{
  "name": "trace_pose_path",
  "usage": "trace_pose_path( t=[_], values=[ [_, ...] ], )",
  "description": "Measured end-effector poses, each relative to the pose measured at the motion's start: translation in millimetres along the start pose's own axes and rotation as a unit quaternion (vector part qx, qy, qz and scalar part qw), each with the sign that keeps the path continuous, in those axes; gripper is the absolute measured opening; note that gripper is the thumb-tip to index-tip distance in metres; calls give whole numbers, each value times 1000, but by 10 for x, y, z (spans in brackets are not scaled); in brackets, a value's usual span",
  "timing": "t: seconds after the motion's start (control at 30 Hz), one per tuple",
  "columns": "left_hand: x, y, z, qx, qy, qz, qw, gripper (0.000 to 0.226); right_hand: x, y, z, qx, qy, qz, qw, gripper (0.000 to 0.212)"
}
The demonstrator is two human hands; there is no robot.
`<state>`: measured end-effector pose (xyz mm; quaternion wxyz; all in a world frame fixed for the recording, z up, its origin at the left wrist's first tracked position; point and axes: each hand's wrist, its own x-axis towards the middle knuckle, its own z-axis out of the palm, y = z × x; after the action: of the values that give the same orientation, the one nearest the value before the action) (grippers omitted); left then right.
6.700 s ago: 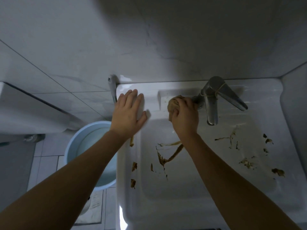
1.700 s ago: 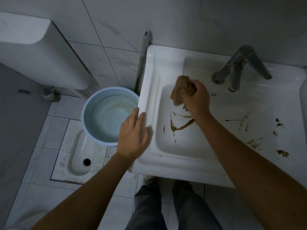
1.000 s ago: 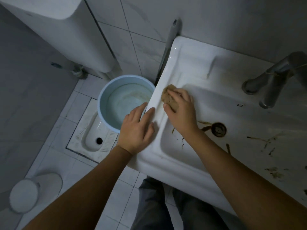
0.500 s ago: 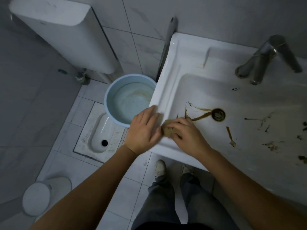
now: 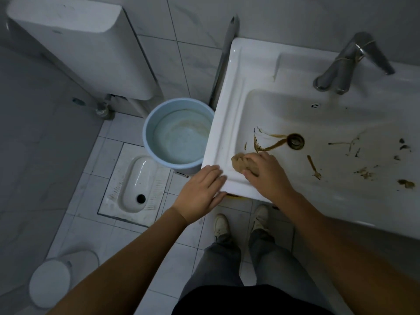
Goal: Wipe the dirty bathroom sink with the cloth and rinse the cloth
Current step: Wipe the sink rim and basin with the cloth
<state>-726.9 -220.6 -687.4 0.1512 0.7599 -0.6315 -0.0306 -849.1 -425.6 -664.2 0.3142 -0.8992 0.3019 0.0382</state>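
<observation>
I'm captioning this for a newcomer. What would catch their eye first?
Brown smears streak the white sink, from the drain out to the basin's right side. At its near-left corner the right hand grips a brown cloth against the basin, the left hand resting flat on the rim beside it. A pale blue bucket of water stands on the floor left of the sink.

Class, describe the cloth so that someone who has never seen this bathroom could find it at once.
Find the white sink on the right. Inside it, at the near left corner, the right hand holds a wad down against the surface. That wad is the cloth: a soft, crumpled brown lump, unlike the thin brown smears that run toward the drain.
</observation>
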Motion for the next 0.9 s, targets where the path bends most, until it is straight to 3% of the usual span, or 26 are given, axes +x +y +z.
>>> trace_pose_path(
  t=[0.13,0.27,0.47,0.7,0.9],
  values=[
    [-39,24,44,-8,33,-15,999,41,13,-80,-91,16,-4,-27,1000,37],
    [-48,6,58,-13,47,-8,999,40,160,-404,-17,35,55,-68,996,37],
    [-13,-12,38,-24,60,4,998,37,102,-367,150,21,17,-48,998,36],
    [342,-79,-16,-26,67,-29,997,39,-324,240,-169,-32,24,19,999,40],
    [671,-3,118,-26,28,-9,999,45,-396,391,-220,-54,44,53,996,44]
  ],
)
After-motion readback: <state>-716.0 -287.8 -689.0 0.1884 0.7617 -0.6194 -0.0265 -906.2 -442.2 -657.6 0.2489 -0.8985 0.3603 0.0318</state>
